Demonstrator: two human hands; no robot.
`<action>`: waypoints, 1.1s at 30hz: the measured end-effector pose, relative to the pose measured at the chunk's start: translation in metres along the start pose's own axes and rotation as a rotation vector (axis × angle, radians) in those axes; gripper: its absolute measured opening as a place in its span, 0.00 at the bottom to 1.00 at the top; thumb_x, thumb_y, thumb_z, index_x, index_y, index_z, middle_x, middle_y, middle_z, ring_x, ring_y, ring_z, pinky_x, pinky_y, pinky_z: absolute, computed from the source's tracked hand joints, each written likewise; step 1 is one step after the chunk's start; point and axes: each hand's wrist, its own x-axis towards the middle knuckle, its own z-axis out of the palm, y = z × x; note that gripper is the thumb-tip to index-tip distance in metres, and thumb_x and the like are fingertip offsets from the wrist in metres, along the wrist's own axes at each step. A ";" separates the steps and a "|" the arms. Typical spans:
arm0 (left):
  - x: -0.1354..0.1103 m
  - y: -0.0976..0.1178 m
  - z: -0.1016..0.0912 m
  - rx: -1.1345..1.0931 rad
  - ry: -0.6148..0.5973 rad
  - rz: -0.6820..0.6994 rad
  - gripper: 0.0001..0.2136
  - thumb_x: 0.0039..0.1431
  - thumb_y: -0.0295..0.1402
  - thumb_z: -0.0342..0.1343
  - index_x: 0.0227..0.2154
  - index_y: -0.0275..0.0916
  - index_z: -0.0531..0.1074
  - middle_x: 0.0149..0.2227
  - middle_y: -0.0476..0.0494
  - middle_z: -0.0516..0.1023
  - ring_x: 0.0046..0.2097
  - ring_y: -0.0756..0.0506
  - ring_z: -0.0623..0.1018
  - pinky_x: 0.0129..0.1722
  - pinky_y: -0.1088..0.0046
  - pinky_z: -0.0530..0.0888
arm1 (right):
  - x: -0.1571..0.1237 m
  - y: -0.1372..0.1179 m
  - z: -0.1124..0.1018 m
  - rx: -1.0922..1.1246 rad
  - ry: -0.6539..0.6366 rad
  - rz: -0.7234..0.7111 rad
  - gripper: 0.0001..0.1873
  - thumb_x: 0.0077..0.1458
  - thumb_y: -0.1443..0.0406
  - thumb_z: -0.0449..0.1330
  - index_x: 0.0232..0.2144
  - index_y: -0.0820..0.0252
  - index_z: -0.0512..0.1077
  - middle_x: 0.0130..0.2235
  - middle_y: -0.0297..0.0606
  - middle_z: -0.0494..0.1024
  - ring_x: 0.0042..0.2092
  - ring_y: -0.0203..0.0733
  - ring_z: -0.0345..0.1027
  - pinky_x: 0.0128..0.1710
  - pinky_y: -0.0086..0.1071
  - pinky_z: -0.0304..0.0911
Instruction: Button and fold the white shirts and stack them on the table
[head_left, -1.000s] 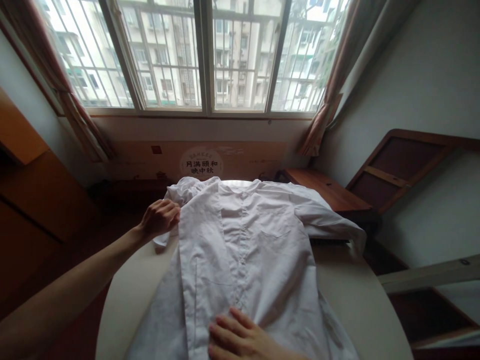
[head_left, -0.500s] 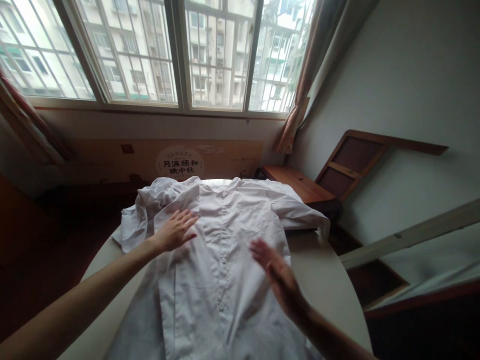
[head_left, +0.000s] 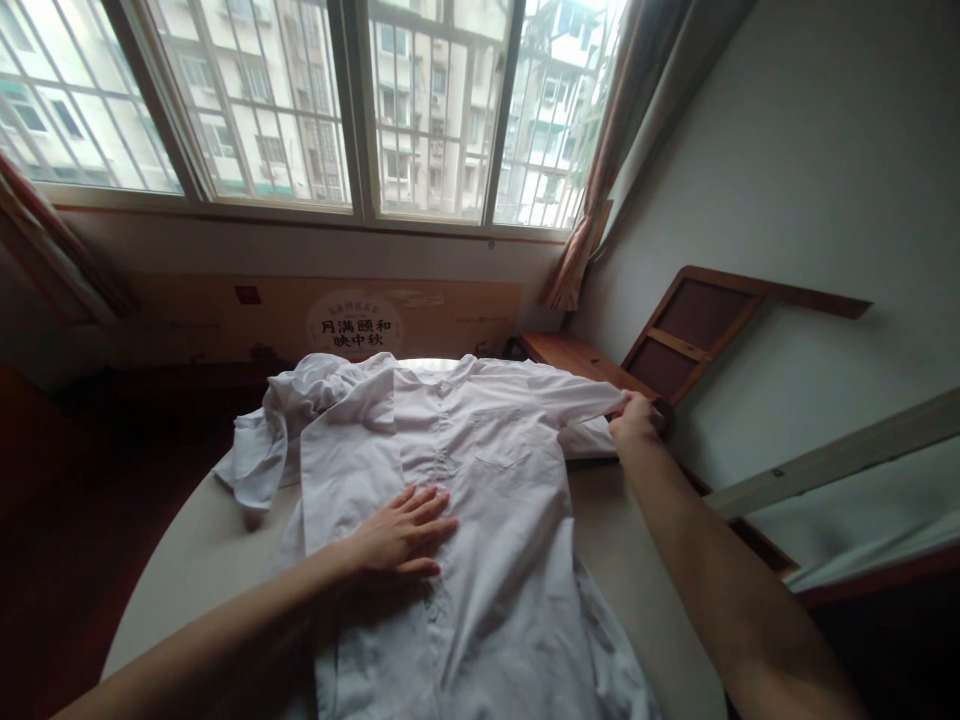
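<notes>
A white button-front shirt (head_left: pixel 495 540) lies spread over a pale round table (head_left: pixel 187 580), its collar toward the window. Flat on the front of the shirt, near the buttons, rests my left hand (head_left: pixel 405 530) with fingers spread. At the right, my right hand (head_left: pixel 637 415) is closed on the end of the shirt's sleeve (head_left: pixel 581 398) and holds it stretched out sideways. The other sleeve (head_left: pixel 307 395) is bunched up at the left and hangs over the table's edge. A chest pocket shows on the right half of the front.
Behind the table a long printed carton (head_left: pixel 450 310) stands below the barred window (head_left: pixel 427 120). A wooden chair (head_left: pixel 690 330) leans by the right wall, next to a low wooden surface (head_left: pixel 570 355). A pale beam (head_left: pixel 840 450) slants in at the right.
My right hand has moved from above the shirt's front out to the right and gripped the sleeve, pulling it straighter. My left hand has shifted nearer and right, onto the button line.
</notes>
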 end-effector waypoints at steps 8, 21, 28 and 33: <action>0.021 0.000 -0.010 -1.477 0.475 -0.237 0.36 0.55 0.62 0.40 0.56 0.39 0.63 0.58 0.33 0.65 0.58 0.34 0.66 0.57 0.50 0.60 | -0.061 0.068 -0.064 -0.645 -0.994 -1.309 0.08 0.55 0.68 0.55 0.31 0.57 0.74 0.29 0.38 0.74 0.34 0.41 0.65 0.41 0.37 0.61; 0.017 0.070 0.006 -0.523 0.085 -0.490 0.30 0.42 0.59 0.59 0.39 0.36 0.74 0.35 0.43 0.74 0.36 0.43 0.72 0.37 0.68 0.67 | -0.050 0.052 -0.010 -1.185 -0.884 -1.204 0.25 0.50 0.74 0.52 0.51 0.62 0.69 0.53 0.46 0.70 0.51 0.48 0.63 0.48 0.37 0.59; 0.007 0.117 0.037 0.042 -0.001 -0.398 0.36 0.35 0.61 0.61 0.43 0.39 0.73 0.45 0.38 0.73 0.45 0.36 0.71 0.45 0.62 0.68 | -0.048 0.048 0.078 -1.457 -1.190 -1.570 0.23 0.53 0.76 0.50 0.48 0.57 0.72 0.62 0.43 0.57 0.63 0.53 0.44 0.59 0.49 0.40; -0.034 0.100 0.080 0.401 0.208 -0.189 0.22 0.62 0.39 0.48 0.58 0.39 0.62 0.52 0.36 0.72 0.47 0.40 0.74 0.42 0.68 0.70 | -0.032 0.040 0.095 -1.543 -0.958 -1.468 0.15 0.55 0.73 0.49 0.34 0.64 0.76 0.47 0.50 0.71 0.51 0.52 0.58 0.52 0.45 0.50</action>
